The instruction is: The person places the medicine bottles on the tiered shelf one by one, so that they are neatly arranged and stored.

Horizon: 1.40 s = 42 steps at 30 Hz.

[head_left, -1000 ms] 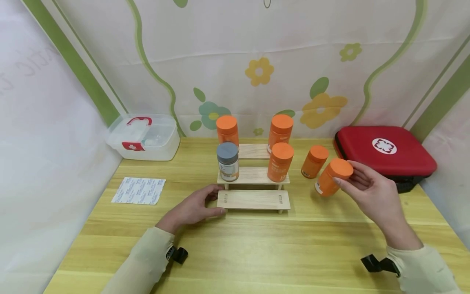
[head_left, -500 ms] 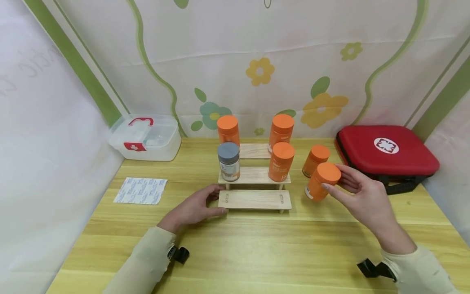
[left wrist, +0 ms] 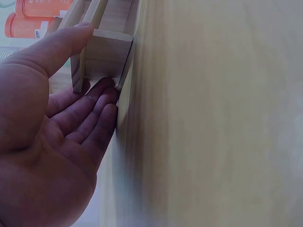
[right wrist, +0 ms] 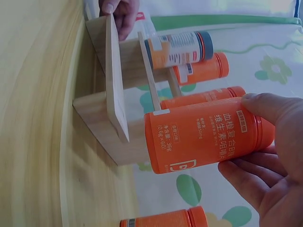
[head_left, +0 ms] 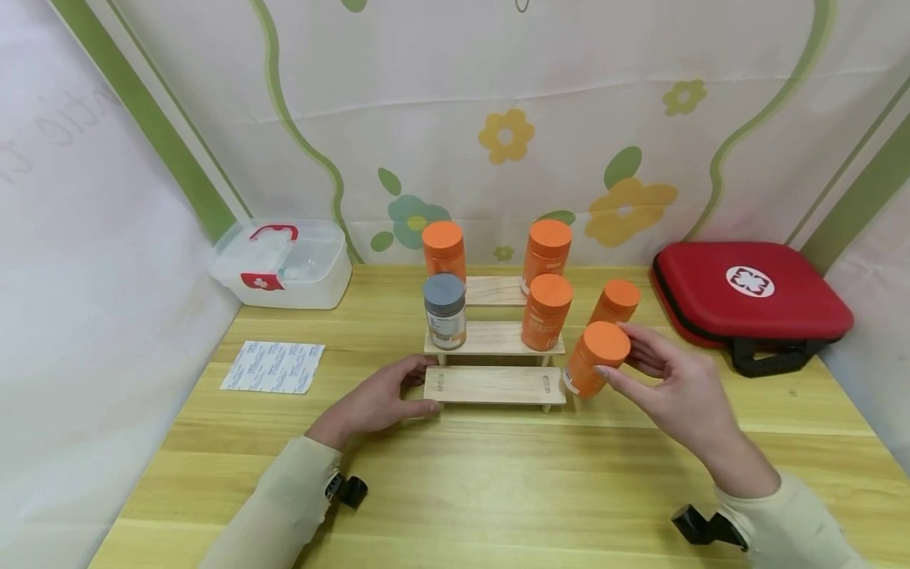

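Observation:
My right hand [head_left: 678, 387] pinches an orange pill bottle [head_left: 597, 359] between thumb and fingers, near its cap. The bottle is slightly tilted, just off the right end of the lowest step of a wooden step rack [head_left: 494, 385]. In the right wrist view the held bottle [right wrist: 199, 137] shows its printed label. My left hand [head_left: 380, 399] grips the rack's left end; in the left wrist view the thumb lies along the step edge and the fingers [left wrist: 94, 111] rest against the side panel [left wrist: 106, 54]. The lowest step bears nothing.
On the middle step stand a grey-capped bottle [head_left: 445, 312] and an orange bottle [head_left: 546, 316]; two more orange bottles [head_left: 444, 245] stand on the top step. Another orange bottle [head_left: 617, 299] stands behind the held one. Around lie a red case [head_left: 753, 288], a clear box [head_left: 284, 265] and a white sheet [head_left: 273, 367].
My right hand has carried the orange pill bottle leftward and a little nearer, from beside the red case to the rack's right end. The left hand has stayed on the rack.

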Motion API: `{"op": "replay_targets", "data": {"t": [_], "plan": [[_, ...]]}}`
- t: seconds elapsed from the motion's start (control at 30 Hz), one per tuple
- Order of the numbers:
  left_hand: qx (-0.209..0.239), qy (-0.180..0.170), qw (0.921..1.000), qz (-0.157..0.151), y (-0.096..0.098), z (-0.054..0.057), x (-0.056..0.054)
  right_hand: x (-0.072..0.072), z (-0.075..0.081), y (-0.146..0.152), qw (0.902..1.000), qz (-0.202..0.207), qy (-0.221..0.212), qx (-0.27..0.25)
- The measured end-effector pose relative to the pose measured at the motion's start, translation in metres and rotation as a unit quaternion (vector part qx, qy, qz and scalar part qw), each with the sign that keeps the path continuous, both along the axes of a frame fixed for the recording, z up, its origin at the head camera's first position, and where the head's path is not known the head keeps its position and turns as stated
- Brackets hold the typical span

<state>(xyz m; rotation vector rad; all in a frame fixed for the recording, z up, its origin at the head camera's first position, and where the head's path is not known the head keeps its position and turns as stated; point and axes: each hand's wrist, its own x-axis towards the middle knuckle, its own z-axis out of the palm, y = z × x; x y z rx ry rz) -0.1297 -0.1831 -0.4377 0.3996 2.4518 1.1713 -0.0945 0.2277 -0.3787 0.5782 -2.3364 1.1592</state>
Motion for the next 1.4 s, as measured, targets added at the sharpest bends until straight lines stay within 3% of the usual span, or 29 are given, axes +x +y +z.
{"op": "replay_targets", "data": {"t": [0.5,0.8,1.4], "plan": [[-0.001,0.001,1.0,-0.001,-0.001,-0.001,-0.001,-0.003,0.0,-0.034,0.995,0.095,0.029,0.003],[-0.001,-0.006,1.0,0.005,0.0,-0.002,-0.001,-0.005,-0.003,-0.058,0.9906,0.134,0.02,-0.022],[-0.007,-0.008,0.9999,0.007,0.0,-0.002,-0.003,-0.013,-0.007,-0.104,0.9871,0.153,-0.005,-0.047]]}}
